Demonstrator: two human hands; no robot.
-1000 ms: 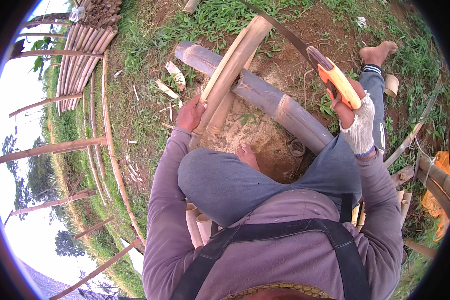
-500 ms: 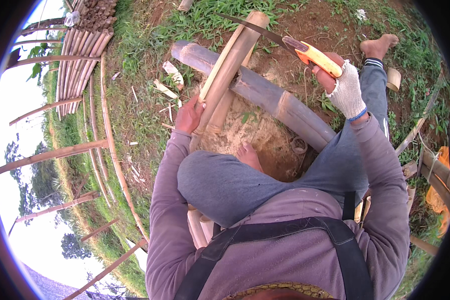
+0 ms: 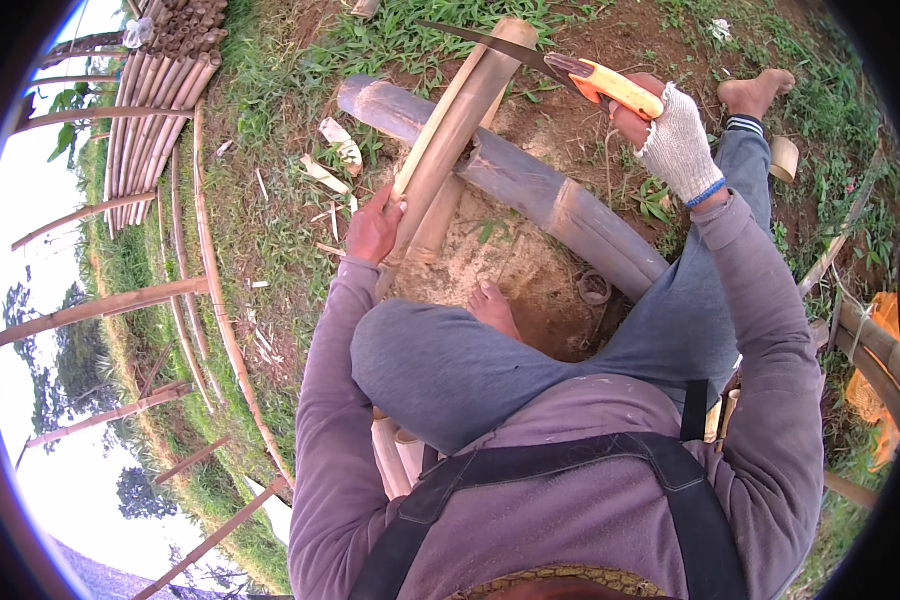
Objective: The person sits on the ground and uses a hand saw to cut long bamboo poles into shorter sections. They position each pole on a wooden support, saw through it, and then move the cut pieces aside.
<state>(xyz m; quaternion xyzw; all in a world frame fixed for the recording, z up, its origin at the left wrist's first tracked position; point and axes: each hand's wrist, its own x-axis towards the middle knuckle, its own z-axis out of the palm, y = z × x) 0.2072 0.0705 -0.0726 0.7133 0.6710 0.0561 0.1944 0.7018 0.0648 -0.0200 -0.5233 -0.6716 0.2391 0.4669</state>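
My left hand (image 3: 375, 225) grips the lower part of a pale split bamboo piece (image 3: 460, 120) that leans across a thick grey bamboo pole (image 3: 530, 185) lying on the ground. My right hand (image 3: 670, 140), in a white knit glove, holds a curved knife with an orange handle (image 3: 610, 85). Its dark blade (image 3: 490, 45) reaches the top end of the split bamboo. My bare foot (image 3: 490, 305) rests on sawdust below the pole, and my other foot (image 3: 755, 90) is stretched out to the right.
A stack of bamboo poles (image 3: 160, 70) lies at the upper left, with long thin poles (image 3: 215, 290) on the grass. Shavings (image 3: 335, 160) litter the ground. A short bamboo ring (image 3: 785, 158) and more poles (image 3: 870, 340) lie on the right.
My right hand has swung the knife up and to the left, from beside my right leg to the top end of the split bamboo. The left hand has kept its hold.
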